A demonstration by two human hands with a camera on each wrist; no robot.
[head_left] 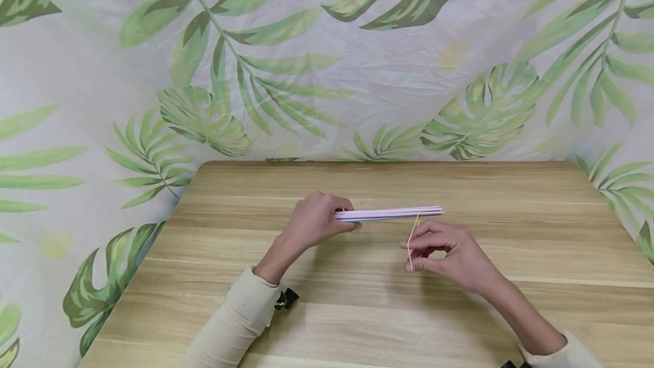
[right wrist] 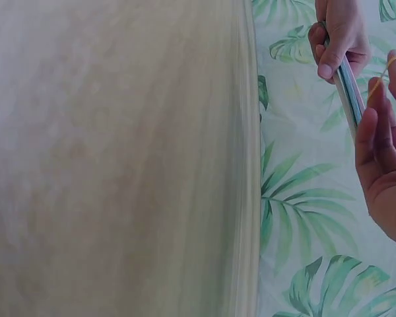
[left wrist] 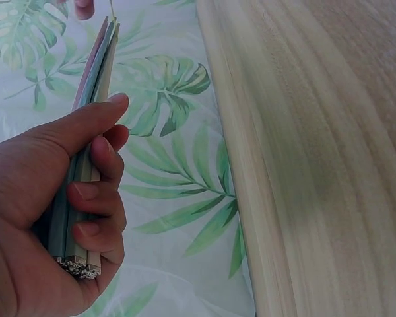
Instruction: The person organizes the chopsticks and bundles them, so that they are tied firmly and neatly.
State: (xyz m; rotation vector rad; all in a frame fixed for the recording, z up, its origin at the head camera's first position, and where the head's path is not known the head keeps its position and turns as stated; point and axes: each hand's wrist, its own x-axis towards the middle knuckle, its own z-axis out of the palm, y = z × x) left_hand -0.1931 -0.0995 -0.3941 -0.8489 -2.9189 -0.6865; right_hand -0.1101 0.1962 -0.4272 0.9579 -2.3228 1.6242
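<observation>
My left hand (head_left: pixel 318 219) grips a bundle of thin coloured sticks (head_left: pixel 390 214), pink, blue-green and pale, held nearly level above the table with the long end to the right. In the left wrist view the curled fingers wrap the sticks, and their crinkled silvery butt ends show below the palm. Just below the bundle's far end, my right hand (head_left: pixel 452 251) holds a yellow rubber band (head_left: pixel 410 251) stretched across its thumb and fingers. The band's upper part reaches the sticks near their tip; whether it encircles them is too small to tell.
A wood-grain table (head_left: pixel 357 322) lies under both hands. Behind it hangs a pale cloth (head_left: pixel 378 95) printed with green leaves. A black clip-like piece (head_left: pixel 287 299) sits by the left sleeve cuff.
</observation>
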